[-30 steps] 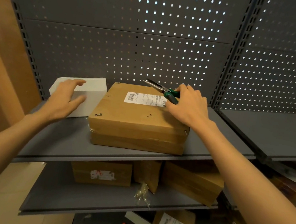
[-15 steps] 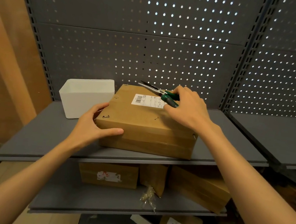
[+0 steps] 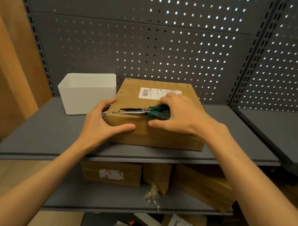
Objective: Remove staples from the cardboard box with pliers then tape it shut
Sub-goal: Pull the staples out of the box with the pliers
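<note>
A flat brown cardboard box (image 3: 169,139) with a white shipping label lies on the grey shelf (image 3: 48,136). My right hand (image 3: 178,115) grips the green handles of long-nose pliers (image 3: 138,111), whose jaws point left and sit at a staple (image 3: 115,112) near the box's front left corner. My left hand (image 3: 102,125) holds that corner, thumb along the front face and fingers on the left side. Two more staples show at the box's far corners.
A white open-top bin (image 3: 87,94) stands just left of the box, close to my left hand. Perforated grey panels back the shelf. Lower shelves hold more cardboard boxes and loose items. A second shelf section lies to the right.
My right hand carried the pliers from the box's far edge down to the front left corner staple. My left hand, on the white bin a second ago, keeps its hold on the box corner.
</note>
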